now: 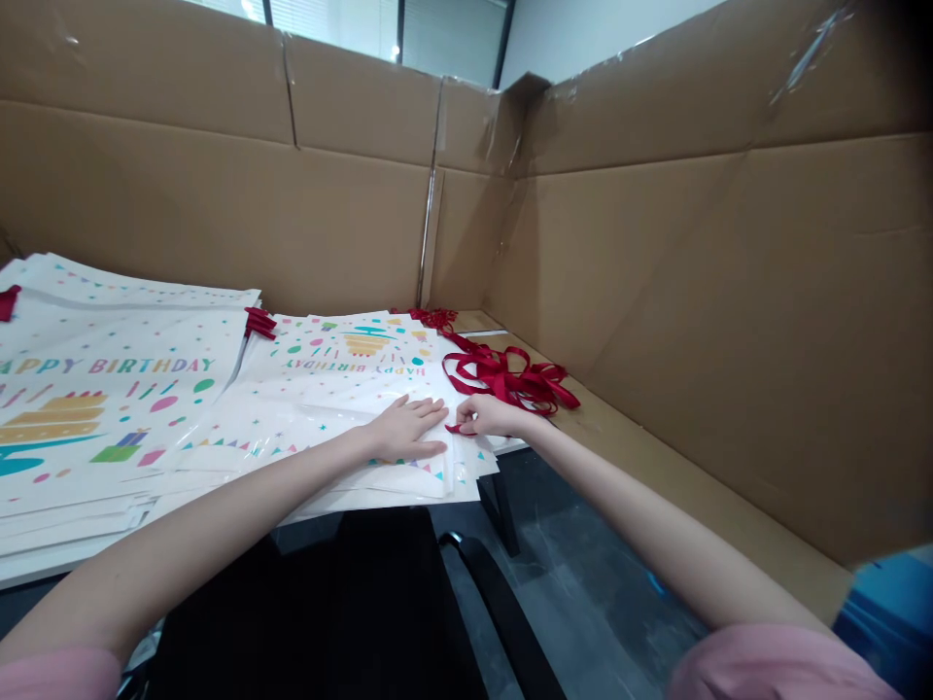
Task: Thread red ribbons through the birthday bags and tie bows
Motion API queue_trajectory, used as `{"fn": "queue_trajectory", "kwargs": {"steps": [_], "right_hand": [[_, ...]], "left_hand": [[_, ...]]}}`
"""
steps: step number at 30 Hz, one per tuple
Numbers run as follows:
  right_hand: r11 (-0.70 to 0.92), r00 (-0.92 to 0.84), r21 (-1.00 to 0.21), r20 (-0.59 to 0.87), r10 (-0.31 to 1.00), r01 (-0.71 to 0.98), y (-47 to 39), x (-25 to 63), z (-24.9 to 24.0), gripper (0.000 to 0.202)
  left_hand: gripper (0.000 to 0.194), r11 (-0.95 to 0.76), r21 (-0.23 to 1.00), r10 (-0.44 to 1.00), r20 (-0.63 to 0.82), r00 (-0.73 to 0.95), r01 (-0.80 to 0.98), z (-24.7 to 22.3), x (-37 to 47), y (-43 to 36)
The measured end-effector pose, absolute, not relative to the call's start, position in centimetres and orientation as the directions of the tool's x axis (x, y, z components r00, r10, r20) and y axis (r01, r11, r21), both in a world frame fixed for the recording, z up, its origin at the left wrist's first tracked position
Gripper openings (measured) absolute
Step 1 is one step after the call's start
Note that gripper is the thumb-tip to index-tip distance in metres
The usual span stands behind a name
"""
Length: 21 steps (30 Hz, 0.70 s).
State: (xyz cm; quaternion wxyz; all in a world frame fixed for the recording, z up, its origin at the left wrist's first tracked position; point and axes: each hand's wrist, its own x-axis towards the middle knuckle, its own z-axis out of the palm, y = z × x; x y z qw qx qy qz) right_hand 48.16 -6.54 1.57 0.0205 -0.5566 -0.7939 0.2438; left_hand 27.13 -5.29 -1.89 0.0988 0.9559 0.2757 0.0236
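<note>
Left hand point(408, 426): laid flat, palm down, fingers spread and extended, pressing on the top gift bag point(342, 389) of a small pile; it grips nothing.

Right hand point(490, 416): just beside the left, fingers curled and pinched on the end of a red ribbon point(510, 377) at the bag's right edge.

Gift bag: white, lying flat on the bench point(619, 428), printed with confetti, a cake and "HAPPY BIRTHDAY", the lettering upside down to the wearer. It tops a loose pile near the bench's front edge.

Red ribbon: a tangled heap of loops just beyond the right hand, partly on the bag, partly on the bare bench.

Second pile of bags point(94, 408): larger, to the left, same print, lettering upright; short red ribbon ends point(259, 323) show at its far right corner.

Cardboard wall point(692, 292): brown sheets standing round the back and right side of the bench, taped at the joints.

Pink sleeves point(773, 666): at both upper arms, bottom of view.
</note>
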Motion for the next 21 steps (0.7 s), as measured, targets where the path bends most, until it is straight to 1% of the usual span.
{"fn": "queue_trajectory", "kwargs": {"steps": [5,9,11,13,16,18,21], "right_hand": [[0.246,-0.383,-0.457,-0.236,0.893,0.855,-6.8,48.4,1.7,0.023],[0.226,-0.359,-0.421,-0.269,0.894,0.879,-7.2,51.7,1.4,0.019],[0.228,-0.363,-0.413,-0.285,0.887,0.882,-7.5,53.9,1.3,0.022],[0.207,-0.356,-0.426,-0.305,0.883,0.88,-7.9,56.2,1.2,0.026],[0.133,-0.313,-0.454,-0.349,0.883,0.881,-8.6,59.0,1.2,0.029],[0.088,-0.291,-0.475,-0.372,0.882,0.875,-9.0,60.0,1.2,0.028],[0.081,-0.311,-0.508,-0.386,0.868,0.857,-9.3,60.4,1.1,0.025]], "left_hand": [[0.073,-0.836,0.191,0.524,0.001,0.852,0.514,-1.9,27.0,-5.3],[0.072,-0.834,0.202,0.525,0.006,0.851,0.513,-1.9,26.9,-5.3],[0.073,-0.835,0.206,0.522,0.006,0.853,0.51,-1.9,26.9,-5.4],[0.073,-0.835,0.208,0.523,0.007,0.852,0.51,-1.8,26.9,-5.4],[0.072,-0.83,0.208,0.53,0.001,0.848,0.518,-1.7,26.9,-5.5],[0.071,-0.827,0.209,0.533,-0.002,0.846,0.522,-1.7,26.9,-5.5],[0.072,-0.83,0.207,0.53,0.002,0.848,0.518,-1.7,26.9,-5.5]]}}
